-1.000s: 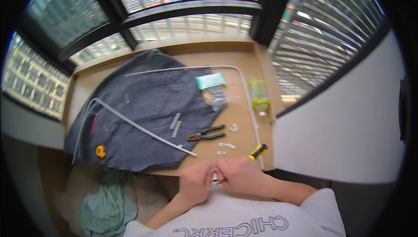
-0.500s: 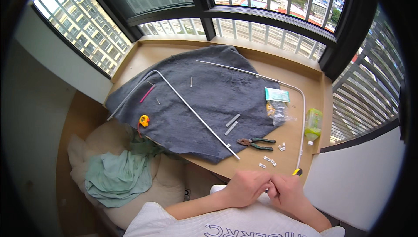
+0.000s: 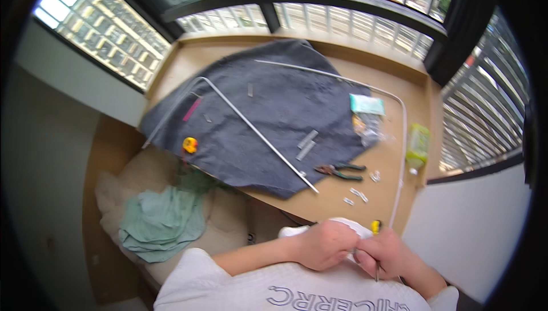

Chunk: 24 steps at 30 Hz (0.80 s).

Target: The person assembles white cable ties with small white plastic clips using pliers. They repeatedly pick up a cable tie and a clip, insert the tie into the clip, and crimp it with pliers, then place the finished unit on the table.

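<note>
I read both hands low, close to body. Left hand (image 3: 325, 245) curled on white piece (image 3: 348, 225); right hand (image 3: 388, 254) pinching thin metal pin (image 3: 377, 271), long axis vertical, tip downward. Hands touching. Pliers (image 3: 339, 170) on tabletop (image 3: 319, 199) ahead, well apart.

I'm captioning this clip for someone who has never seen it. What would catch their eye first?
Probably the big dark grey cloth spread over the wooden table by the windows, with a long white rod lying slantwise across it. Next, the left hand and right hand pressed together at the near table edge, working on something small and partly hidden. Pliers lie just off the cloth's right edge.
</note>
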Each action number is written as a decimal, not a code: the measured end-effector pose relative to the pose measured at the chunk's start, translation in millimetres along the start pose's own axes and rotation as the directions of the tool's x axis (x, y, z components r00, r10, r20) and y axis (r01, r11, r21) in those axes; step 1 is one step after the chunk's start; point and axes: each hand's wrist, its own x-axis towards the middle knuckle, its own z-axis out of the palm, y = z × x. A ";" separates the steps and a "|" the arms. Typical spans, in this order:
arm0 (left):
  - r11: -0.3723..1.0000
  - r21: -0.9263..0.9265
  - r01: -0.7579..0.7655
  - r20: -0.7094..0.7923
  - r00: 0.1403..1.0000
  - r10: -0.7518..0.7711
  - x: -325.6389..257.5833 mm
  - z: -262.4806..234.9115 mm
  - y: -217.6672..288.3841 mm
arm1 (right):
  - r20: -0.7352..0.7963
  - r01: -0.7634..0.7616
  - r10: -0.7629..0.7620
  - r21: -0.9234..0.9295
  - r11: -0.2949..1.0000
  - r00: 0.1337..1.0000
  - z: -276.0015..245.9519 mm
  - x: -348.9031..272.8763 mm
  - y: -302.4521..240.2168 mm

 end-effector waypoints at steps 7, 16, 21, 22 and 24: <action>0.954 -0.299 -0.030 -0.066 0.998 0.011 4.6 -6.7 -1.1 | 0.117 -0.103 0.053 0.477 0.873 0.992 -19.9 11.7 -3.2; 0.796 0.140 0.589 -0.004 0.804 -0.594 0.5 28.2 -133.4 | -0.323 -0.460 0.649 0.497 0.736 0.689 -23.9 -36.3 104.6; 0.684 0.534 0.497 0.076 0.778 -0.624 -33.8 75.2 -238.1 | -0.289 -0.492 0.832 0.697 0.521 0.473 -18.1 -52.5 162.7; 0.665 0.580 0.471 0.093 0.772 -0.629 -30.4 78.7 -247.9 | -0.287 -0.480 0.833 0.709 0.516 0.473 -20.2 -49.4 167.5; 0.649 0.600 0.468 0.129 0.744 -0.656 -22.9 74.2 -252.8 | -0.207 -0.366 0.876 0.848 0.383 0.436 -25.5 -34.8 176.1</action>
